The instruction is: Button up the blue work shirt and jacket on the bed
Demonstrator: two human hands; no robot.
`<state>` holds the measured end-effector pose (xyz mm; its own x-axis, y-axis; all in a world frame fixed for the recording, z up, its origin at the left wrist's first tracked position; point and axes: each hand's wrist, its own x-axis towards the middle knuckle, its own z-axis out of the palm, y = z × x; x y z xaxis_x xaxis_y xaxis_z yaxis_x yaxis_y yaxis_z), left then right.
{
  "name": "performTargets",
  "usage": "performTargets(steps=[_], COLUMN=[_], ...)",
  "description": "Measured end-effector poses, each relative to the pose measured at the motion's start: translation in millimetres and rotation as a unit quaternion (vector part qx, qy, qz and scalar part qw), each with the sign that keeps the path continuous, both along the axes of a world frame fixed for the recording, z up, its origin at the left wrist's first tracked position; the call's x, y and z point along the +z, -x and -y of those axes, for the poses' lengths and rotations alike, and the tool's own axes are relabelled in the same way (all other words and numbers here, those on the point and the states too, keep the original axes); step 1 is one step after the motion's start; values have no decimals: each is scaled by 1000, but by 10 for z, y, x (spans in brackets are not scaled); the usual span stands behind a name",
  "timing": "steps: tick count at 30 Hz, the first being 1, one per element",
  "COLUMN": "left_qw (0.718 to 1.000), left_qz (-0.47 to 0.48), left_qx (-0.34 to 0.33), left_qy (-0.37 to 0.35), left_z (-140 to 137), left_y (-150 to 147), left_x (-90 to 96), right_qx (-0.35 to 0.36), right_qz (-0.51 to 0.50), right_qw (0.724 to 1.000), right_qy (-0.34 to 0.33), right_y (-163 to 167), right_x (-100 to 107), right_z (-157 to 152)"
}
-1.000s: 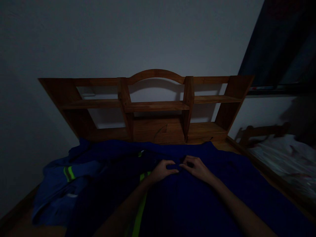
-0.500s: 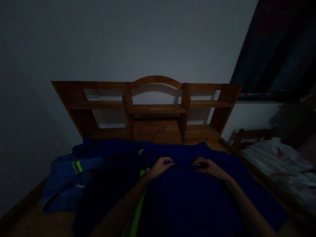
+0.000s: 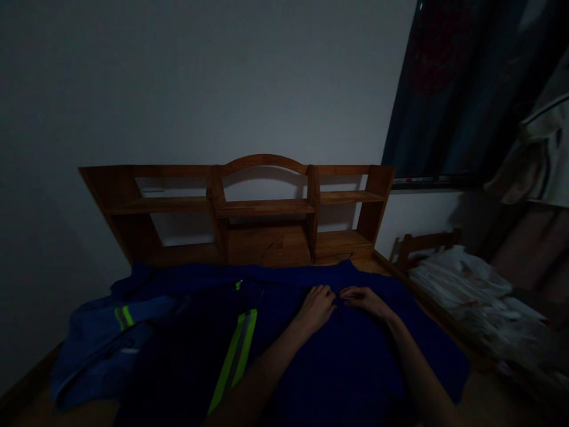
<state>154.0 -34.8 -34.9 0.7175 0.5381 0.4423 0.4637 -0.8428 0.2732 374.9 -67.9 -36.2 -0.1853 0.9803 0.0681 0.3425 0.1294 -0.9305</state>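
Observation:
A dark blue garment [image 3: 338, 367] lies spread over the bed in front of me. My left hand [image 3: 316, 308] rests on its upper part, fingers bent and tips pressed to the fabric. Just beside it, my right hand [image 3: 367, 300] has its thumb and fingers closed together at the cloth. A small gap separates the two hands. Dim light hides how much fabric is between the fingers. Left of my forearm lies darker clothing with a yellow-green reflective stripe [image 3: 235, 359].
A lighter blue garment [image 3: 95, 350] with a reflective band lies bunched at the left. Behind the bed stands a wooden headboard with shelves [image 3: 267, 207]. White plastic bags [image 3: 462, 279] lie at the right beside a wooden rail, and clothing [image 3: 553, 148] hangs at the far right.
My left hand has moved right across the blue garment, close to my right hand. Both hands have closed onto the fabric. The camera has turned slightly to the right.

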Motion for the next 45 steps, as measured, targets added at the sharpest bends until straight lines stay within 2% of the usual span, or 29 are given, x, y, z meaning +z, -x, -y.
performTargets(steps=[3, 7, 13, 19, 22, 29, 33, 39, 45], left_qw=[999, 992, 986, 984, 984, 993, 994, 996, 995], left_qz=[24, 79, 110, 100, 102, 82, 74, 51, 61], left_qx=[1, 15, 14, 11, 23, 34, 36, 31, 9], left_qy=[42, 93, 123, 146, 144, 84, 64, 66, 82], left_z=[-12, -49, -58, -126, -126, -87, -72, -54, -91], left_y=[-197, -236, -223, -228, -216, -204, -198, -165, -159], left_x=[-156, -285, -262, -244, -255, -236, -210, -191, -211], right_qx=[-14, -24, -37, -35, -28, -31, -32, -29, -28], right_qz=[3, -8, 4, 3, 4, 13, 12, 12, 2], right_qw=[1000, 999, 999, 999, 1000, 999, 999, 999, 1000], right_qy=[-24, -21, 1, 6, 10, -27, -23, 7, 11], right_y=[26, 40, 46, 30, 20, 58, 84, 95, 69], right_x=[-3, 4, 25, -10, -36, -68, -42, 38, 27], right_z=[10, -5, -30, -71, -87, -71, -57, -30, -17])
